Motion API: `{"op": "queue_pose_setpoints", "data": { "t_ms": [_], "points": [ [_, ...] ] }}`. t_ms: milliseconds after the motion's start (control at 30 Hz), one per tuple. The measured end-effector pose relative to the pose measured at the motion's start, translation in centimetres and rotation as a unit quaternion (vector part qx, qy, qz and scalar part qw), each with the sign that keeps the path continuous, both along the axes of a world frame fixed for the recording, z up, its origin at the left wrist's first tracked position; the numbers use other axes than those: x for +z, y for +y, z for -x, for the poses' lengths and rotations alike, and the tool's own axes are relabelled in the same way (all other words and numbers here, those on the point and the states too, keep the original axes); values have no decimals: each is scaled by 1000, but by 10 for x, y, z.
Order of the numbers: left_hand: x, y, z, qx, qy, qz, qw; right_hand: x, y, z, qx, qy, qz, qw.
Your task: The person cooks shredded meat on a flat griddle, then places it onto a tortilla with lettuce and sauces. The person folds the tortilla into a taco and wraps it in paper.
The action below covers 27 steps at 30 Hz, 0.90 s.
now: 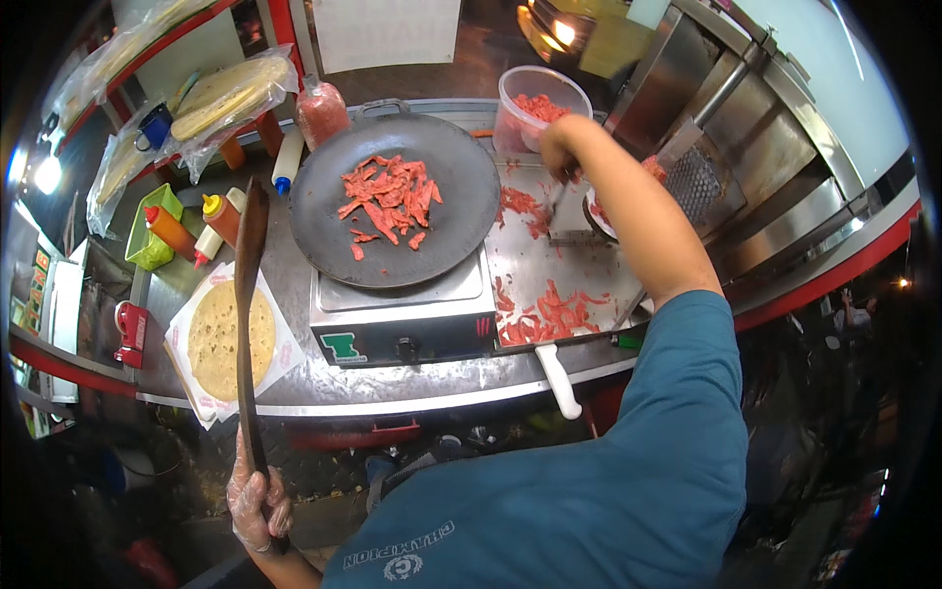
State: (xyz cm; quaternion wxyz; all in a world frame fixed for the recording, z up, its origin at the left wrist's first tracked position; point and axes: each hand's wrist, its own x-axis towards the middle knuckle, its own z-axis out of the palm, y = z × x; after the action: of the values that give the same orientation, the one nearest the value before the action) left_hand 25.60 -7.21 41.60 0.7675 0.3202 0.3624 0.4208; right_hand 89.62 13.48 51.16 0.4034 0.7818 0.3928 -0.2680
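Note:
My left hand (257, 503), in a clear plastic glove, is wrapped round the lower end of a long wooden spatula (247, 324). The spatula stands up across a flatbread (228, 339) on printed paper. My right hand (569, 147) is closed above the steel tray (520, 270). Something dark shows below its fingers, but what it is I cannot make out. Red meat strips (554, 312) lie scattered on that tray. More meat strips (391, 196) are spread over the black round griddle pan (324, 231), which sits on a steel burner (402, 314).
A clear tub (542, 83) of red meat stands behind my right hand. A white-handled knife (557, 381) juts over the counter's front edge. Sauce bottles (169, 231) and a green basket (147, 243) are at left. Stacked flatbreads (231, 96) in plastic lie behind them. Vertical steel equipment (751, 128) rises at right.

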Motion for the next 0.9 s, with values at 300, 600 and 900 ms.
{"op": "queue_pose_setpoints", "data": {
  "t_ms": [300, 600, 900],
  "points": [
    [17, 45, -36, -115, 229, -121, 959, -22, -42, -7, 112, -53, -339, 933],
    [55, 82, -122, -257, 614, -367, 650, -7, -182, 65, -40, 57, -717, 694],
    [58, 118, -93, -226, 537, -277, 764, -148, -335, 144, -226, 248, -833, 440]
  ]
}}
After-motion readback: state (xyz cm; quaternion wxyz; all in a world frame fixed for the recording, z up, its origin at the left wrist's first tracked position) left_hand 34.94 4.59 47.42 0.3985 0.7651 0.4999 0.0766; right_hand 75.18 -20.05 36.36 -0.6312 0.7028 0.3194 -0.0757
